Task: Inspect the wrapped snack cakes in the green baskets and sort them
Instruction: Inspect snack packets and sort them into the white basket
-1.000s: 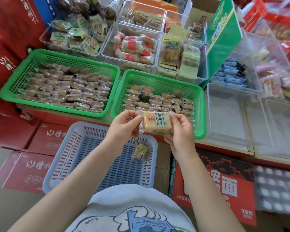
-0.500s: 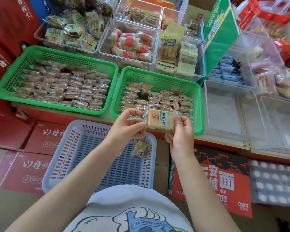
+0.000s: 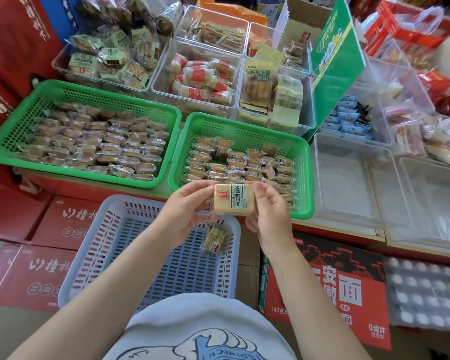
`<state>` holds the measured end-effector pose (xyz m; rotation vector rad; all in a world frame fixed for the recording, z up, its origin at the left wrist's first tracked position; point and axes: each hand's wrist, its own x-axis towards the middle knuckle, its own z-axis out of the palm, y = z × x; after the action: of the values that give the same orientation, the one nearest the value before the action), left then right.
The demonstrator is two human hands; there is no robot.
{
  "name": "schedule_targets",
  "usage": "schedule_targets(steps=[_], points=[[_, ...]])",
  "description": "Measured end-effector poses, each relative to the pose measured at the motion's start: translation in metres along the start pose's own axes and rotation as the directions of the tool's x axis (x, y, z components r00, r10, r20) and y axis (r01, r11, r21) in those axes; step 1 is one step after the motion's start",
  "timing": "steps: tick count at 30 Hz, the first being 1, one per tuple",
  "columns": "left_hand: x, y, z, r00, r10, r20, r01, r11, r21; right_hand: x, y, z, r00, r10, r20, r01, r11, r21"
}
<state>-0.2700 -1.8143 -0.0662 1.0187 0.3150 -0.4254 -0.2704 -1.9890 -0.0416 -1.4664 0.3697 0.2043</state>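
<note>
A wrapped snack cake (image 3: 233, 199) with a printed label facing up is held between my two hands above the front rim of the right green basket (image 3: 304, 178). My left hand (image 3: 185, 211) pinches its left end, and my right hand (image 3: 268, 211) pinches its right end. Several wrapped cakes (image 3: 239, 165) lie in that basket. The left green basket (image 3: 18, 120) is packed with rows of wrapped cakes (image 3: 94, 144). Below, a pale blue basket (image 3: 107, 235) holds one wrapped cake (image 3: 214, 239).
Clear bins of other packaged snacks (image 3: 198, 81) stand behind the green baskets. Clear bins (image 3: 348, 183) with nothing visible inside sit to the right. A green sign board (image 3: 335, 63) leans at the back right. Red cartons (image 3: 330, 287) line the floor under the shelf edge.
Both hands have drawn closer around the cake, covering more of its ends. The cake sits flatter with its label turned more squarely up. The view has shifted slightly.
</note>
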Motion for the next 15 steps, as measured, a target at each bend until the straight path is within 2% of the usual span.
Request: schedule_targets(steps=[2, 4, 6, 9, 12, 13, 15], points=[[0.007, -0.003, 0.0, 0.998, -0.023, -0.063, 0.021, 0.999, -0.028, 0.004, -0.003, 0.0, 0.999, 0.047, 0.023, -0.049, 0.993, 0.104], [0.013, -0.003, 0.0, 0.994, -0.048, -0.103, 0.041, 0.997, -0.071, 0.01, -0.004, 0.002, 0.999, 0.045, 0.027, -0.048, 0.99, 0.132], [0.02, 0.0, -0.001, 0.995, -0.069, -0.079, 0.061, 0.993, -0.1, 0.019, -0.003, 0.001, 0.999, 0.044, 0.013, -0.045, 0.991, 0.13], [0.03, 0.006, 0.0, 0.996, -0.088, -0.029, 0.087, 0.996, -0.036, 0.035, -0.003, 0.0, 0.998, 0.031, -0.053, -0.026, 0.994, 0.102], [0.047, 0.01, 0.0, 0.997, -0.062, -0.051, 0.061, 0.998, -0.029, 0.055, -0.002, -0.004, 0.995, -0.038, -0.097, 0.033, 0.998, -0.053], [0.053, 0.011, -0.001, 0.997, -0.045, -0.06, 0.043, 0.999, -0.026, 0.063, -0.003, -0.006, 0.996, -0.055, -0.066, 0.048, 0.993, -0.11], [0.068, 0.014, -0.004, 0.996, -0.021, -0.088, 0.021, 1.0, 0.006, 0.077, -0.007, -0.008, 0.996, -0.022, 0.082, 0.042, 0.966, -0.253]])
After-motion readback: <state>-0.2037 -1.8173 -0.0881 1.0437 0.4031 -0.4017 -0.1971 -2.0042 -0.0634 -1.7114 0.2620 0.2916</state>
